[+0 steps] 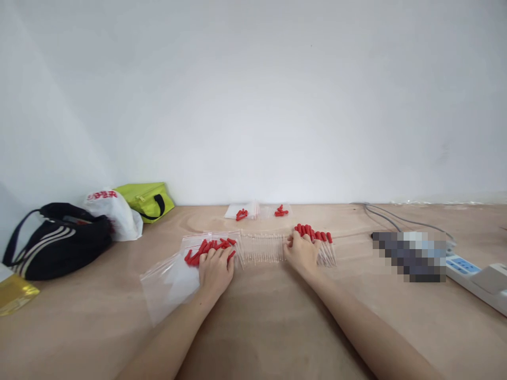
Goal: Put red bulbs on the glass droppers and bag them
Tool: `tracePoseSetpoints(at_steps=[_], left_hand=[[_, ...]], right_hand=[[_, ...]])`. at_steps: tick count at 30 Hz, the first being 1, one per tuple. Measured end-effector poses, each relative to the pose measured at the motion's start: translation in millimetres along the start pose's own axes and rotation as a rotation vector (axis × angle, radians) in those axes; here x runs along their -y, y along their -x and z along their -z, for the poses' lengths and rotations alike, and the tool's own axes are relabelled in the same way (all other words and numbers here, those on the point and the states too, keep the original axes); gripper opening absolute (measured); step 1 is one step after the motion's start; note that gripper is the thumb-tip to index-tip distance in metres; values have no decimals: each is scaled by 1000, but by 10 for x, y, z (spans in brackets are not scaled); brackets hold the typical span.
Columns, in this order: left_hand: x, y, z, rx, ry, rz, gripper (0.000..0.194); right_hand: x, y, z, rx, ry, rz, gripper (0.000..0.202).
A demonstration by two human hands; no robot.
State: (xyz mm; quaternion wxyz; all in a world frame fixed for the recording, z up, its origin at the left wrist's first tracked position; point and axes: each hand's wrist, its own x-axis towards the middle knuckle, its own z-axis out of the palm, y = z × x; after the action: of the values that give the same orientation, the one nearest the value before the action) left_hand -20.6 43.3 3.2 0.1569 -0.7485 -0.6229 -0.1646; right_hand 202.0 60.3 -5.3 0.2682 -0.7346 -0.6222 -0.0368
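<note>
Clear plastic bags (pixel 166 282) lie left of centre with a pile of red caps (pixel 204 248) on them. My left hand (pixel 216 269) rests at the near side of this pile, its fingers bent down at the caps; what they pinch is too small to tell. A row of thin white sticks (pixel 263 249) runs across the middle. At the row's right part my right hand (pixel 303 254) has its fingers bent together over the sticks, and what lies between them is hidden. Red caps (pixel 317 234) sit on the far ends of the sticks beside and beyond it.
Two small bags (pixel 253 211) with red pieces lie near the wall. At left are a black bag (pixel 59 240), a white plastic bag (pixel 119 214) and a green bag (pixel 146 200). A power strip (pixel 463 265), cables (pixel 380 214) and a blurred-out object (pixel 412 256) are at right.
</note>
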Motion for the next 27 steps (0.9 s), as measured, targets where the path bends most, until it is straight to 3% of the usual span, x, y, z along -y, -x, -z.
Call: tracePoseSetpoints(at_steps=[5,8,12,17,20,22,24,27], left_hand=[[-42,69,12,-151,101,-45,28],[-107,119,-2,-179,219,-115,25],[-231,195,27,-116,388,-217,18],[-365,267,159,82,519,-297,8],[-386,278,173,132,553,-296,6],[-377,278,139,107,580,-302,6],[-367,279,91,71,615,-324,12],[-376,286,39,45,658,-355,17]], right_hand=[[181,-132,-63,133,98,-72,27],[223,-145,-107,154,109,-74,28],[252,-133,-119,153,111,-48,27],[150,-36,-10,120,97,7,23],[-35,142,59,-13,6,135,23],[-185,310,100,-95,-101,309,23],[-318,482,146,-124,-207,465,23],[-416,667,219,-99,-319,561,20]])
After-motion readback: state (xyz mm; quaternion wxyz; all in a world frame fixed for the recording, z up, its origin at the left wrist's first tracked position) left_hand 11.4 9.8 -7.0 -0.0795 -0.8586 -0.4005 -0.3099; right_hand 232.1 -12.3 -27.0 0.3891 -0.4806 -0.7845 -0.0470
